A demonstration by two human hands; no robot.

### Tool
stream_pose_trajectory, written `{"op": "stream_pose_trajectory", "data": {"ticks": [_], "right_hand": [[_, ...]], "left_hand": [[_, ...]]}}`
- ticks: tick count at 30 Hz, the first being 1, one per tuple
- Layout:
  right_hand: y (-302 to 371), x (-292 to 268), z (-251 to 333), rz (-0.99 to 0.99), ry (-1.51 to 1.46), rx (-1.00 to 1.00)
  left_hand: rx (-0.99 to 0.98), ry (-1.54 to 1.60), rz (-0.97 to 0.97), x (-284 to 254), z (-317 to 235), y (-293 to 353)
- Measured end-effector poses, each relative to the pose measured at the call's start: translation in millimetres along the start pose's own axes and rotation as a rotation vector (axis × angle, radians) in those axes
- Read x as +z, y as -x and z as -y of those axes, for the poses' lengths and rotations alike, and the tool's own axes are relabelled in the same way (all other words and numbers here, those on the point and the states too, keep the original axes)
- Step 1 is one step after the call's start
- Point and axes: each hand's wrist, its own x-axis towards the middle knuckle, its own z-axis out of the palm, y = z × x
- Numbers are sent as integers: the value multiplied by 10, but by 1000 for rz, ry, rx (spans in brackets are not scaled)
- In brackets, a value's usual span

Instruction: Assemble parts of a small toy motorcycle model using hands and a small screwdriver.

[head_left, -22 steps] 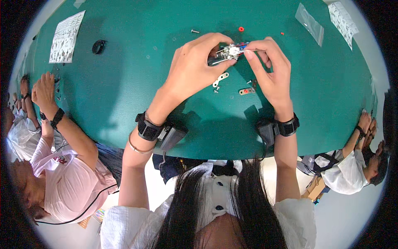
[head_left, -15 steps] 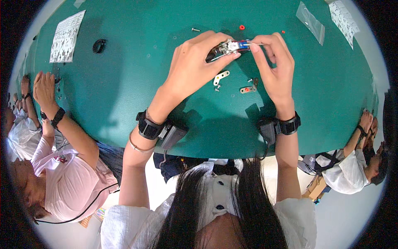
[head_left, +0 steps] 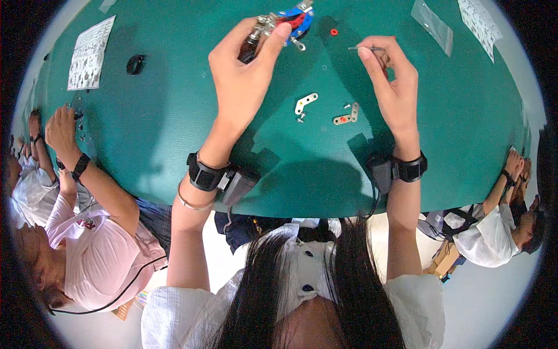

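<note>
My left hand (head_left: 239, 72) is closed around a small model (head_left: 297, 23) of blue, red and silvery perforated parts, raised near the table's far edge. Part of it is hidden behind my fingers. Farther right, my right hand (head_left: 395, 84) pinches a thin metal rod (head_left: 354, 49), apart from the model. Between and below the hands lie a bent perforated metal strip (head_left: 306, 103) and small screws (head_left: 301, 117). A second bent strip (head_left: 343, 120) with a red piece on it lies closer to my right hand. A red ring (head_left: 334, 32) sits between model and rod.
The green table (head_left: 174, 145) curves around me. A printed sheet (head_left: 92, 52) and a black ring (head_left: 136, 64) lie left; a clear plastic bag (head_left: 432, 27) and another sheet (head_left: 480, 26) lie right. People sit on both sides, one's hand (head_left: 62, 128) over small parts.
My left hand has lifted the model up and to the left, away from the rod. My right hand stays nearby with the rod. The model has turned, showing more of its blue and red parts.
</note>
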Motion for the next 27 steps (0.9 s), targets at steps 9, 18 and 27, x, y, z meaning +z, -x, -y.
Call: {"op": "stream_pose_trajectory", "data": {"ticks": [9, 18, 27], "right_hand": [[22, -151, -40, 412, -306, 194], [24, -191, -2, 587, -404, 412], [-15, -209, 14, 389, -405, 280]], "left_hand": [[-35, 68, -81, -21, 25, -6], [-37, 85, 10, -19, 24, 1], [173, -78, 251, 57, 40, 47]]}}
